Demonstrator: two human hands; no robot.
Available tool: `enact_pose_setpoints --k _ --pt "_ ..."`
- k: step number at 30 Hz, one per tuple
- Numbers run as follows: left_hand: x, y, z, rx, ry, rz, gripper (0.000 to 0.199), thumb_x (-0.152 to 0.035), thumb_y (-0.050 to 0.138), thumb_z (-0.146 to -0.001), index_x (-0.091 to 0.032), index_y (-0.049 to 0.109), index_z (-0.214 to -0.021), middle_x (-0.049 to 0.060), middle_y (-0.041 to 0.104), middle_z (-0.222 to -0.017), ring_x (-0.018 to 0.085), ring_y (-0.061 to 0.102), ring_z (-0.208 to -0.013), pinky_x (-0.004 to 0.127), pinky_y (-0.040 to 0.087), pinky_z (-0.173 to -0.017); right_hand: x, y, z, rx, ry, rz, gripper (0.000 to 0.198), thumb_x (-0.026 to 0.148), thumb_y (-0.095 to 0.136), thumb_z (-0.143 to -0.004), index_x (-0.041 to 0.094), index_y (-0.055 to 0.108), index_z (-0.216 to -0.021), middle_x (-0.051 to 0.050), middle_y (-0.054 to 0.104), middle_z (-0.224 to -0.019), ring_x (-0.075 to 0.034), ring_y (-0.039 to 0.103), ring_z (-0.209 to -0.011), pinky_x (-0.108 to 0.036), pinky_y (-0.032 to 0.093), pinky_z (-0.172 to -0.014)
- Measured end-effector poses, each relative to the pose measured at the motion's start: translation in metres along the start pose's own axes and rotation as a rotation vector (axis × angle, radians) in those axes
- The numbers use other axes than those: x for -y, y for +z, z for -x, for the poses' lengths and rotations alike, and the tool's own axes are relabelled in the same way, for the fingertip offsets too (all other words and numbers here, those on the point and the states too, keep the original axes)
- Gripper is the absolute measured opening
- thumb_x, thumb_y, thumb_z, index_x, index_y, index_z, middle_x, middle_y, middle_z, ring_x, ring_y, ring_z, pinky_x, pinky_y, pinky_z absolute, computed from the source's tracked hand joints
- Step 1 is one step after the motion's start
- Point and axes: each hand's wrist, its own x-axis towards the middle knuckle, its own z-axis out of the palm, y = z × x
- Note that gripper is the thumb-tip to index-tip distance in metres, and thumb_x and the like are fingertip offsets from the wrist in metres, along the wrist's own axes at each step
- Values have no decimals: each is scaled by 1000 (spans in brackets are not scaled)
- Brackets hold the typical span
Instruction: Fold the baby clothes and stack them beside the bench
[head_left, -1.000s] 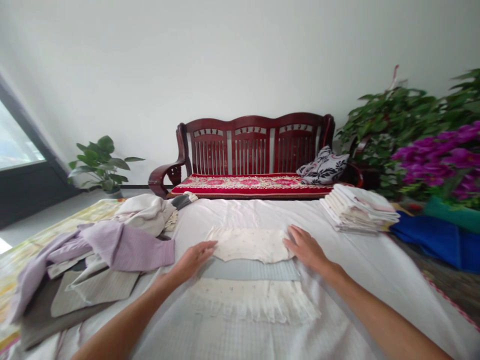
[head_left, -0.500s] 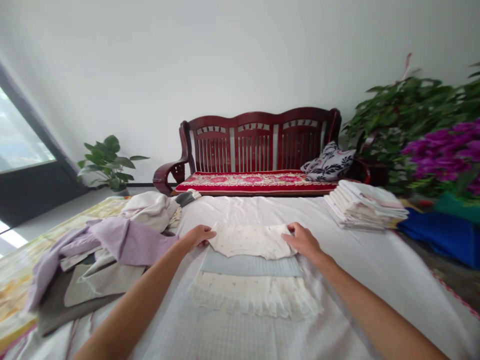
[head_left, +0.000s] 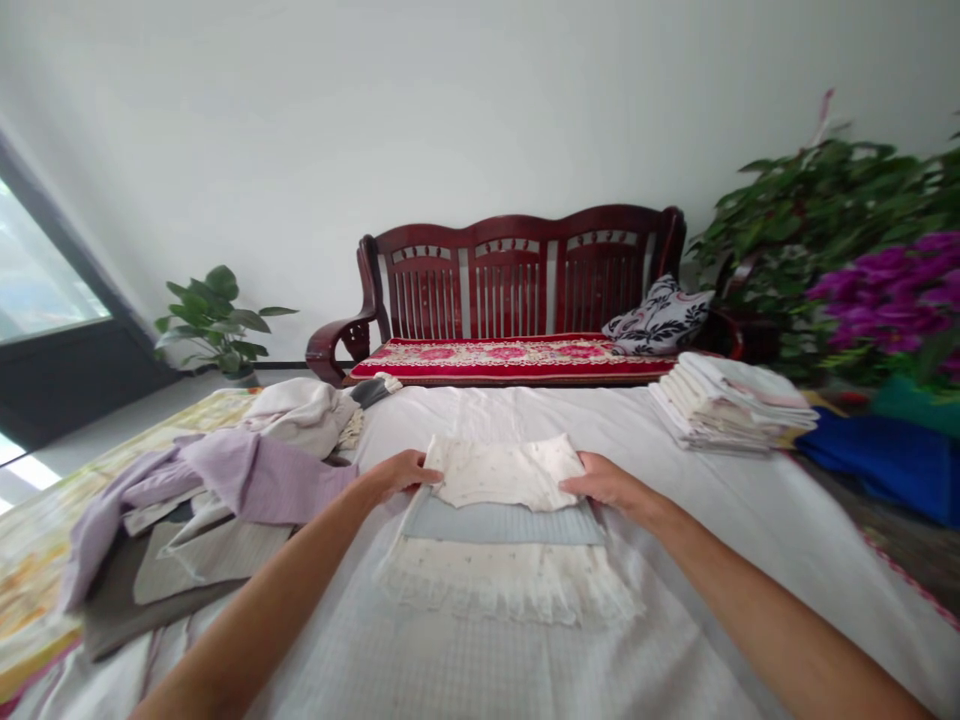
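Note:
A small child's dress (head_left: 499, 578), white with tiny prints, a pale blue middle band and a lace-frilled hem, lies on the white sheet in front of me. Its white upper part is folded down over the blue band. My left hand (head_left: 405, 474) pinches the left edge of this folded part, thumb on top and fingers underneath. At the opposite edge, my right hand (head_left: 602, 481) grips the cloth the same way. Most fingertips are hidden beneath the fabric.
Loose clothes, including a lilac garment (head_left: 255, 475), lie heaped on the left. A stack of folded white cloths (head_left: 731, 405) sits at the back right, beside blue fabric (head_left: 881, 465). Behind the white sheet (head_left: 480, 680) stands a wooden bench (head_left: 506, 285) with a patterned cushion (head_left: 660, 318).
Both hands have shifted slightly along the side edges of the folded upper part, thumbs now lower and further inward on the cloth. The camera view has tilted a little.

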Motion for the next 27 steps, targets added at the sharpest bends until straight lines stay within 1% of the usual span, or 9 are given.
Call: enact_pose_setpoints --k 3,5,7,10,15,20,23,25,27 --pt "-8 -4 5 106 -1 122 44 -40 86 -49 -17 68 -81 1 70 -74 20 63 -71 26 45 -64 4 1 6 -21 45 -5 44 26 77 -57 15 69 -99 -1 71 -70 -15 58 -55 -22 36 -46" --pt "-13 -11 8 134 39 210 50 -40 87 -49 -16 70 -90 5 74 -86 23 67 -82 29 50 -73 8 -3 8 -27 14 -75 45 30 77 -58 15 68 -99 -4 73 -78 -16 60 -61 -22 39 -49" --pt "-14 -17 8 112 97 243 55 -40 88 -51 -15 70 -96 7 75 -92 23 68 -86 30 50 -77 12 -9 9 -81 -45 -120 46 34 77 -59 15 67 -101 -6 74 -86 -17 63 -68 -23 42 -53" --pt "-10 -22 5 64 160 240 56 -39 87 -54 -14 70 -102 6 75 -94 21 68 -85 29 51 -77 14 -11 6 -142 -58 -115 47 34 77 -60 16 67 -102 -5 73 -82 -17 62 -66 -23 41 -52" --pt "3 -15 -1 53 108 133 50 -35 85 -51 -13 71 -94 4 74 -84 25 67 -85 30 50 -73 6 -2 3 -58 42 -133 37 26 75 -56 15 69 -91 -4 73 -74 -17 63 -62 -24 44 -53" --pt "7 -16 4 44 239 107 44 -36 81 -56 -16 69 -93 3 73 -87 24 66 -88 31 50 -78 5 -8 7 -61 -108 -125 39 29 76 -59 15 71 -96 -7 76 -90 -23 69 -80 -30 53 -70" --pt "13 -19 16 -37 335 -5 37 -32 78 -56 -17 67 -89 1 71 -83 23 63 -86 31 49 -80 0 -13 19 -99 -222 3 33 26 75 -59 17 72 -91 -5 76 -90 -27 67 -90 -35 53 -82" --pt "21 -19 29 -97 426 -146 27 -30 75 -60 -18 64 -82 0 67 -79 21 61 -83 29 48 -78 -6 -14 32 -127 -308 110 25 24 73 -60 19 71 -85 -4 73 -85 -27 66 -90 -35 52 -83" --pt "31 -16 43 -124 545 -298 10 -23 67 -68 -19 61 -75 0 64 -77 18 58 -78 27 47 -76 -11 -13 49 -103 -403 220 12 25 69 -66 20 68 -78 -4 69 -82 -24 64 -84 -33 51 -78"
